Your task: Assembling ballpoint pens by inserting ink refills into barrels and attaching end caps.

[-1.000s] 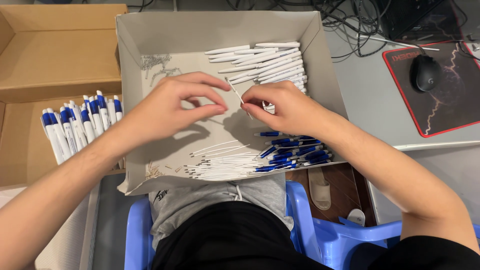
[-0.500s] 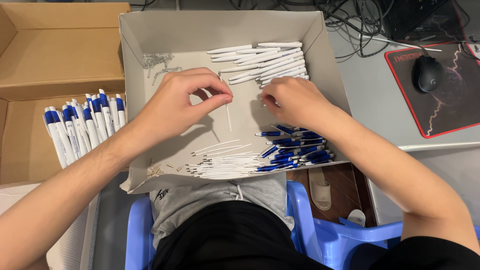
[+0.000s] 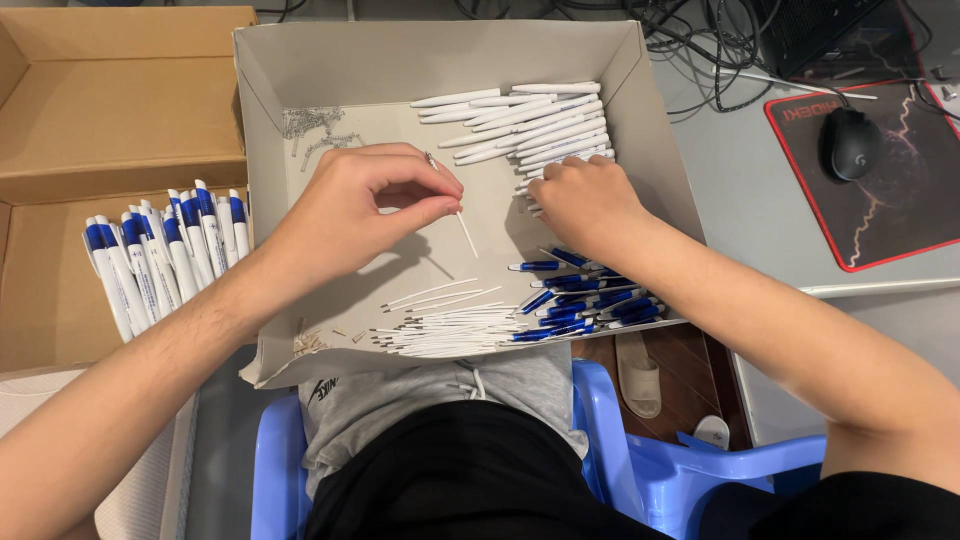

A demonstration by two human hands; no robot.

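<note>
One thin white refill (image 3: 466, 232) is pinched between the thumb and fingertips of the left hand (image 3: 375, 205), over the middle of the grey box (image 3: 300, 70). The right hand (image 3: 580, 205) rests with curled fingers on the pile of white pen barrels (image 3: 520, 115); I cannot tell if it grips one. More refills (image 3: 450, 335) and blue pen tips (image 3: 585, 300) lie near the front. Finished pens (image 3: 160, 255) sit in the brown box (image 3: 90, 130) to the left.

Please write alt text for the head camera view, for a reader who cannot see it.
A person's left hand pinches a thin white pen refill over a grey cardboard tray, while the right hand rests on a pile of white pen barrels. More refills, blue pen parts and small springs lie in the tray.
</note>
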